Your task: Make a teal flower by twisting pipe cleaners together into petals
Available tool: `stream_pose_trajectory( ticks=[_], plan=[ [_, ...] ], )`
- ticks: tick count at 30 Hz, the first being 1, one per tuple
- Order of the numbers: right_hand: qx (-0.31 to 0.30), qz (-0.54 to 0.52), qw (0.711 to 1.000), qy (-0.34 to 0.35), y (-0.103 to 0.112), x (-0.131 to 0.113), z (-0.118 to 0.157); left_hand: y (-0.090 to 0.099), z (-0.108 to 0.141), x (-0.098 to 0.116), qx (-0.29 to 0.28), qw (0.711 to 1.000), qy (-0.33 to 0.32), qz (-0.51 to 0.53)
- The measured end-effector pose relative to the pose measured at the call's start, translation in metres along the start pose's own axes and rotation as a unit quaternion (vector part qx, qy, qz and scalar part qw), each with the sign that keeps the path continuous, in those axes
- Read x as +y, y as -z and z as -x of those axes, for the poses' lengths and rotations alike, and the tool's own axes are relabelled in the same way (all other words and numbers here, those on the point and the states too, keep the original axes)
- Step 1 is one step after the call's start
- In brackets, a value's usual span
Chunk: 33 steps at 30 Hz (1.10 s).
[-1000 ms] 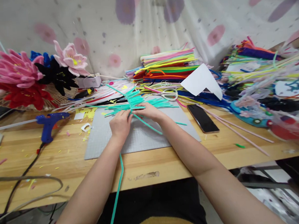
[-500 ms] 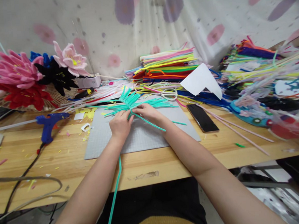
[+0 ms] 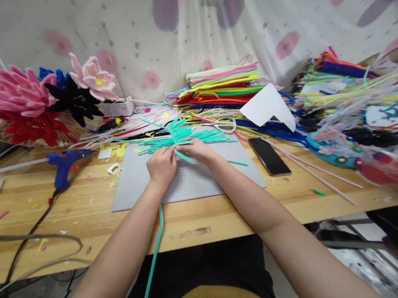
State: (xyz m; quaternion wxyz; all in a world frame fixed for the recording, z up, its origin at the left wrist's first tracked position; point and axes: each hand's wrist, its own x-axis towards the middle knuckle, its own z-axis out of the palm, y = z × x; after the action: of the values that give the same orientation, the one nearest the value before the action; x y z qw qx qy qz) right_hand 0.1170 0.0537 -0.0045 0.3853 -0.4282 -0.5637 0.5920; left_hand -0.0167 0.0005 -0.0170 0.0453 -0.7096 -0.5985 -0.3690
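fingers [image 3: 172,152] of l hand [image 3: 161,165] + r hand [image 3: 201,149] pinching teal stems [image 3: 181,133], glue gun [image 3: 63,170] l, phone [image 3: 269,156] r, scissors [image 3: 218,125] behind

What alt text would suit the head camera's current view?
A person's left hand and right hand hold teal stems over a gray mat on a wooden table. A glue gun lies left, a phone right, with fluffy flowers back left.

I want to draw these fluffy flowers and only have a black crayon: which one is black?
The spiky black flower, between the red flower and the pale pink flower. The others are pink, red or blue.
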Motion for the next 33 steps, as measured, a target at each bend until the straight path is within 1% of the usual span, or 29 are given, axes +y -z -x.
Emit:
stream_pose_trajectory(
  ticks=[3,7,11,15,17,18,21,24,25,26,27,28,29,30,31,32,33],
  plan=[
    [0.007,0.013,0.999,0.030,-0.002,0.001,-0.001,0.001,0.000,0.000,0.005,1.000,0.018,0.011],
    [-0.011,0.071,0.995,0.065,-0.002,-0.001,0.002,0.003,0.001,0.002,0.016,0.994,0.081,0.071],
    [-0.032,0.125,0.988,0.086,0.000,-0.003,0.003,0.006,0.000,0.004,0.018,0.978,0.152,0.144],
    [-0.044,0.127,0.984,0.113,-0.001,-0.003,0.003,0.001,-0.002,0.000,0.013,0.952,0.212,0.221],
    [-0.045,0.122,0.984,0.125,-0.003,-0.002,0.003,-0.003,-0.003,-0.001,0.015,0.923,0.246,0.295],
    [-0.042,0.121,0.983,0.131,-0.003,-0.001,0.002,-0.004,-0.003,-0.001,0.016,0.902,0.268,0.337],
    [-0.020,0.129,0.979,0.155,-0.004,0.004,0.001,-0.006,-0.006,0.002,-0.001,0.822,0.347,0.451],
    [0.009,0.148,0.974,0.173,-0.004,0.009,-0.002,-0.003,-0.009,0.006,-0.054,0.744,0.412,0.523],
    [0.015,0.152,0.972,0.177,-0.004,0.009,-0.002,-0.001,-0.010,0.007,-0.076,0.725,0.427,0.536],
    [0.020,0.151,0.972,0.178,-0.004,0.010,-0.003,0.000,-0.010,0.008,-0.093,0.711,0.438,0.542],
    [0.023,0.142,0.974,0.177,-0.005,0.010,-0.003,0.001,-0.010,0.009,-0.104,0.707,0.443,0.542],
    [0.025,0.128,0.977,0.170,-0.005,0.010,-0.003,0.003,-0.010,0.009,-0.105,0.715,0.441,0.532],
    [0.028,0.110,0.981,0.160,-0.006,0.010,-0.003,0.004,-0.009,0.009,-0.093,0.741,0.427,0.510],
    [0.031,0.092,0.984,0.149,-0.006,0.009,-0.003,0.005,-0.007,0.010,-0.069,0.781,0.400,0.475],
    [0.035,0.078,0.986,0.141,-0.007,0.008,-0.003,0.007,-0.005,0.010,-0.032,0.829,0.360,0.426],
    [0.038,0.067,0.988,0.136,-0.007,0.007,-0.003,0.008,-0.004,0.010,0.012,0.882,0.306,0.359],
    [0.039,0.057,0.989,0.134,-0.007,0.006,-0.002,0.009,-0.002,0.011,0.048,0.924,0.246,0.290]
  ],
)
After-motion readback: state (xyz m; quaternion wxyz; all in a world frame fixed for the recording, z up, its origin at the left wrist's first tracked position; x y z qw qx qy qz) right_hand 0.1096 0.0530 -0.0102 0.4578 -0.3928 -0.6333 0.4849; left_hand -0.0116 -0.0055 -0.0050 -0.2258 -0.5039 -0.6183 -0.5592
